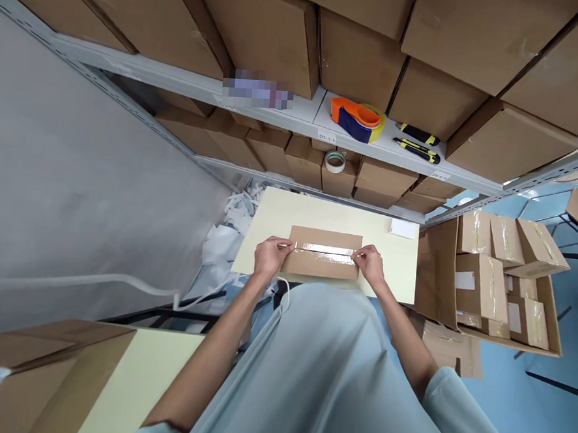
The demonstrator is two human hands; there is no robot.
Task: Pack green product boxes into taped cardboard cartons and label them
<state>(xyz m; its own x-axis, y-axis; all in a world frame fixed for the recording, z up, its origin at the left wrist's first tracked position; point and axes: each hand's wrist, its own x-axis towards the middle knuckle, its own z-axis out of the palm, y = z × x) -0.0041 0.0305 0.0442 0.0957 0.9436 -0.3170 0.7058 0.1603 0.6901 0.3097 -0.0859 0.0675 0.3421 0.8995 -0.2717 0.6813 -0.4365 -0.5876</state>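
A small brown cardboard box [305, 266] lies on the pale yellow tabletop [388, 275], its dark centre seam running left to right. A shiny strip of clear packing tape [333, 258] stretches along that seam. At the left end of the strip, my left hand [270, 254] is closed in a pinch at the box edge. My right hand [370, 262] pinches the tape's other end at the box's right edge. Exactly how far the tape is stuck down there is hidden by the fingers.
A white label stack [402, 228] lies at the table's back right. On the shelf are a tape dispenser [357, 119] and utility knives [417, 150]; a tape roll [335, 161] sits lower. A large carton [437, 271] of taped boxes stands right, crumpled paper [221, 242] left.
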